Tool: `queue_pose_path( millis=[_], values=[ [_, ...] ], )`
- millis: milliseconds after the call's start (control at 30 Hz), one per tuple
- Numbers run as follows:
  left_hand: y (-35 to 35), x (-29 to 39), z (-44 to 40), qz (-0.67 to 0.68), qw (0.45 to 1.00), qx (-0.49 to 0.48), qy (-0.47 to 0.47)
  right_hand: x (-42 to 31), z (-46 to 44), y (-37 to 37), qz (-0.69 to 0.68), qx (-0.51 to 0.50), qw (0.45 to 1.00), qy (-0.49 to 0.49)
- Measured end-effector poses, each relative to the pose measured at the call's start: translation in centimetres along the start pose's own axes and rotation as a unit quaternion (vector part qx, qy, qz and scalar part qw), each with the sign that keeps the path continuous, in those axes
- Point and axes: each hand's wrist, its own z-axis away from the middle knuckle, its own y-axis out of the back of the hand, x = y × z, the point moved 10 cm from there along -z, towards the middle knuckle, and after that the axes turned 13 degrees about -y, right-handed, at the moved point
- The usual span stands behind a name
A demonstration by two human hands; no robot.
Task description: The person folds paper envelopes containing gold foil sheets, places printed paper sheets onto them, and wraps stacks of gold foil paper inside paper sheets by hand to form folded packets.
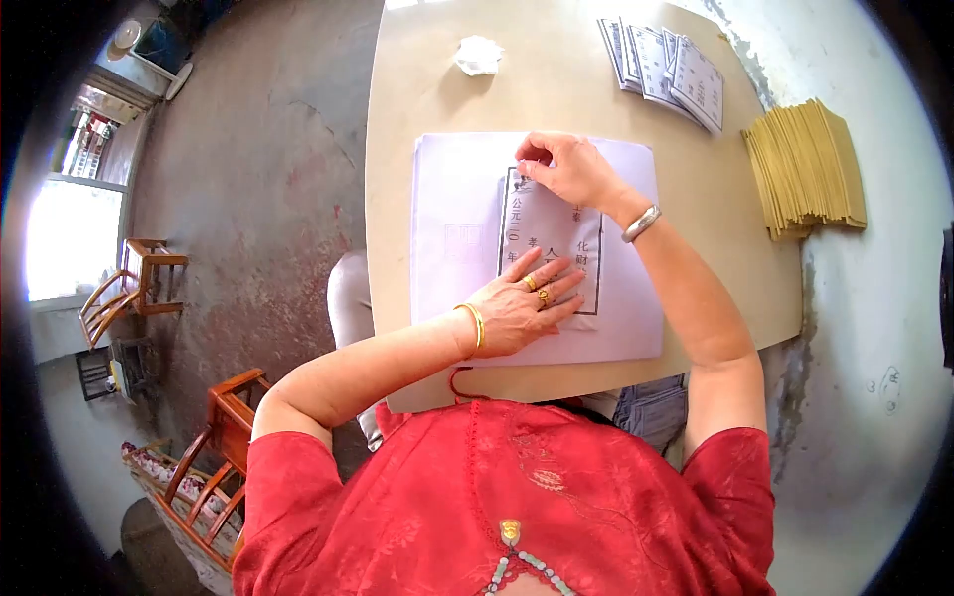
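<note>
A white paper (558, 228) printed with black characters inside a dark border lies on a stack of larger white sheets (457, 288). My left hand (527, 303), with gold rings, rests flat across its lower part, fingers spread, covering some of the print. At the paper's top left corner, my right hand (571, 171) has its thumb and fingers pinched together. The fingertips seem to grip the top edge, though the hand partly hides that spot. A faint square print shows on the sheets left of the paper.
On the pale table (417, 89) sit a crumpled white wad (479, 56), several fanned printed papers (664, 70) at the back right, and a thick stack of yellow paper (807, 169) by the wall. Wooden chairs (234, 427) stand on the floor to the left.
</note>
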Motion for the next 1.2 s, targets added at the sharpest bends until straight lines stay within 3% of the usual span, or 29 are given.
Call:
queue_pose_path(
  millis=[500, 800, 1000, 1100, 1200],
  values=[
    [-0.2, 0.1, 0.1, -0.018, 1.000, -0.015, -0.003, -0.6, -0.8, -0.2, 0.106, -0.012, 0.991, -0.080],
    [0.0, 0.2, 0.2, -0.022, 1.000, -0.007, -0.006, 0.3, -1.5, -2.1, 0.079, -0.098, 0.988, -0.094],
    [-0.1, 0.1, 0.1, -0.022, 1.000, 0.000, -0.007, -0.7, -1.0, -2.1, 0.127, -0.099, 0.985, -0.063],
    [-0.2, 0.1, 0.1, -0.021, 1.000, 0.000, -0.006, 0.3, -1.0, -2.7, 0.164, -0.098, 0.977, -0.096],
    [-0.1, 0.1, 0.1, -0.024, 1.000, -0.004, -0.006, -0.5, -0.8, -2.4, 0.212, -0.013, 0.976, -0.054]
  ],
)
